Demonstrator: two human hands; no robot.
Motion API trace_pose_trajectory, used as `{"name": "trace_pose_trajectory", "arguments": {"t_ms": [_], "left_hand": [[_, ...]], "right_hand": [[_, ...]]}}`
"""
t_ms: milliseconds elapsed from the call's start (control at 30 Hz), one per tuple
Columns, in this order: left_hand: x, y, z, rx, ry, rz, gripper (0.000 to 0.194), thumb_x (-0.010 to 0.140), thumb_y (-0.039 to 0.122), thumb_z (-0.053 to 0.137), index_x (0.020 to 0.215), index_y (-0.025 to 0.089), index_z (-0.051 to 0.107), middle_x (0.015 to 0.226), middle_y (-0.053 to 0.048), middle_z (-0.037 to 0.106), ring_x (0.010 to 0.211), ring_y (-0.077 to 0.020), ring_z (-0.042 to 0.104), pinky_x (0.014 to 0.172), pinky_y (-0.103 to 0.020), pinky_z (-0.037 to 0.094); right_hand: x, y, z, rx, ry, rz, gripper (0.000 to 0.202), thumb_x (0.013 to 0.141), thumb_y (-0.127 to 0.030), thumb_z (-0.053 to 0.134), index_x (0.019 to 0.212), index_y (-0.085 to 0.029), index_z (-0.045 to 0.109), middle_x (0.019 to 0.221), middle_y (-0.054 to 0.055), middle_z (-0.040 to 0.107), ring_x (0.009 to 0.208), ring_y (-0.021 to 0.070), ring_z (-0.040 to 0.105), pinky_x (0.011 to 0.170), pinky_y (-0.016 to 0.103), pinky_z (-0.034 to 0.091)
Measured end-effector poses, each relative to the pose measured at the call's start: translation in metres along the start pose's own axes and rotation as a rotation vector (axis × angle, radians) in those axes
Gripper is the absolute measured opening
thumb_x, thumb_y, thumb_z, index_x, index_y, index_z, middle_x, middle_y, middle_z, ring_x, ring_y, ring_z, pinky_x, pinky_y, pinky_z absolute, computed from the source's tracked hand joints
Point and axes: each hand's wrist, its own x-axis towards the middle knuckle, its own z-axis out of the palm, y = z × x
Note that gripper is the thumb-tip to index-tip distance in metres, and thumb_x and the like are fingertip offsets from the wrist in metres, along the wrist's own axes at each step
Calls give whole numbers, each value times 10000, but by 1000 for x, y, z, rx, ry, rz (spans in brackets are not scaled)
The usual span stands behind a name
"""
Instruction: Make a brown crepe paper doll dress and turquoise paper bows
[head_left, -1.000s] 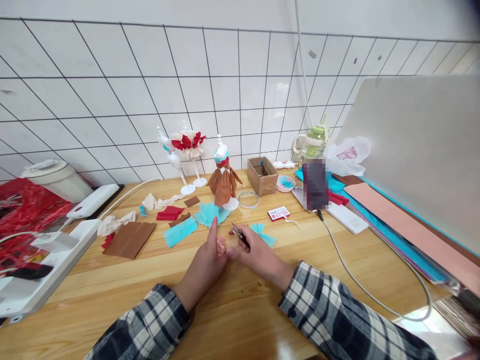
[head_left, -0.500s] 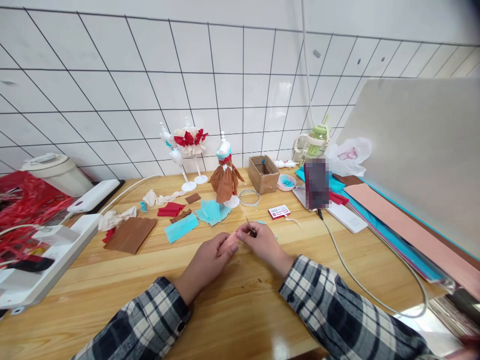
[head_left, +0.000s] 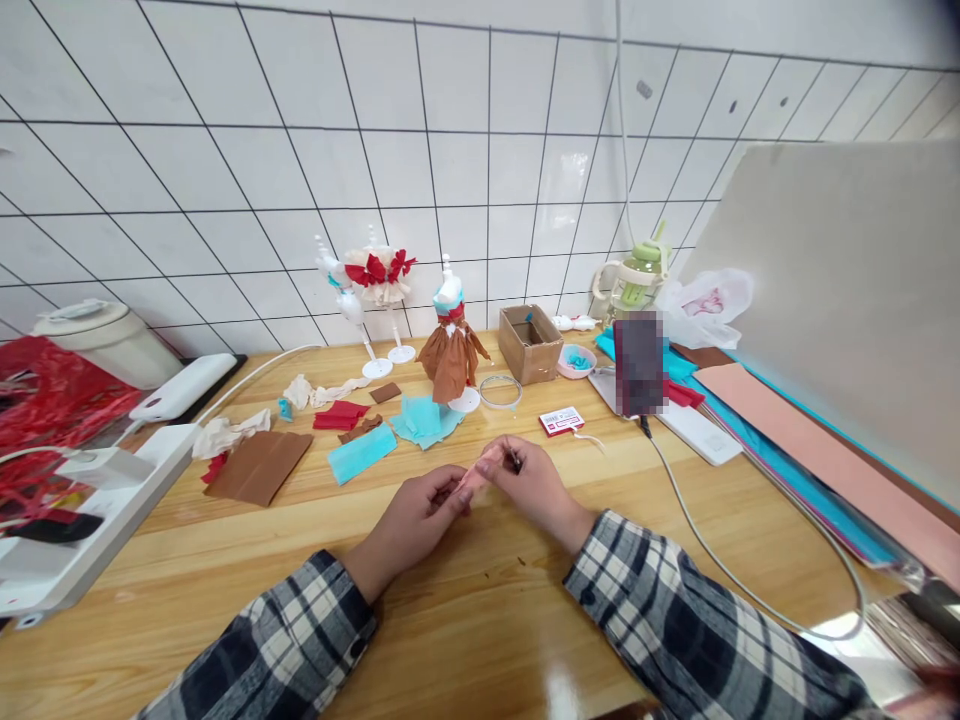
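Note:
Between my hands is a small piece of pink paper, pinched from both sides above the wooden table. My left hand is closed on its lower left end. The thumb and forefinger of my right hand grip its upper right end, and a small dark metal tool, partly hidden, is tucked in that same hand. Just beyond them lie light blue paper pieces. A small dress form in a brown paper skirt stands behind.
Two more dress forms stand near the tiled wall. A cardboard box, a pink bowl and a labelled small box lie to the right. Brown paper and a power strip are at left; a cable curves at right.
My right thumb and fingers have closed over the pink paper's upper end, and the paper reaches further into them. The dark tool now shows less. The view has shifted slightly.

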Motion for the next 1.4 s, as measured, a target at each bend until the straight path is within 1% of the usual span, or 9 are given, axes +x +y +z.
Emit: {"name": "trace_pose_trajectory", "arguments": {"t_ms": [233,400,633,733,867,1000,1100,1233,1400], "left_hand": [[6,-12,-10,-276,184,-174,301,839,423,515,835,157,656,597,-2,603,579,-149,535,602,-256,425],[7,-26,-18,-584,275,-71,261,768,371,566,617,159,569,590,-8,534,592,-145,497,604,-266,420],[0,-14,-11,-383,-178,-80,377,764,465,566,574,140,593,510,18,455,500,-108,377,487,-227,282],[0,-9,-8,-278,-243,-44,439,805,510,504,562,147,538,523,29,413,529,-111,362,509,-228,275],[2,-5,-6,-285,-181,-15,406,817,503,513,607,156,517,588,17,459,590,-133,427,556,-235,335],[4,3,0,-394,-20,-26,341,773,478,606,925,175,574,899,-47,603,842,-203,548,744,-294,448],[6,4,4,-412,68,-110,311,805,473,565,873,171,591,861,-48,622,837,-200,561,795,-320,451],[5,-2,7,-576,93,-194,269,816,443,561,798,175,552,648,14,557,605,-129,515,611,-251,444],[1,-5,1,-581,120,-312,298,825,484,549,825,187,529,508,95,324,401,-67,271,370,-171,254]], "right_hand": [[9,7,-17,275,420,-15,234,783,-403,599,819,-178,549,720,-21,521,647,114,466,614,244,397],[6,-2,-20,187,330,-9,275,774,-387,600,961,-186,586,631,-54,431,577,107,406,552,235,360],[-5,-18,-7,-33,-198,-65,262,787,-409,607,832,-165,693,760,20,640,663,126,525,609,247,401],[-10,-18,5,-68,-242,-25,205,737,-370,670,796,-173,676,698,-14,625,613,104,508,566,217,385],[-12,-15,11,-78,-187,-11,127,742,-295,638,727,-168,639,658,-24,602,599,101,498,558,211,378],[-11,-13,13,-28,-15,-3,137,763,-309,600,759,-173,617,705,-13,609,639,115,515,589,226,398],[-10,-13,15,-1,53,13,158,768,-332,594,734,-178,594,678,-15,592,606,112,495,570,228,397],[-10,-10,14,-13,-27,38,163,802,-361,570,800,-198,559,637,-36,571,570,110,501,554,228,393],[-12,-9,8,-257,-208,50,236,950,-344,342,936,-218,541,638,-26,612,627,131,576,629,253,399]]}}
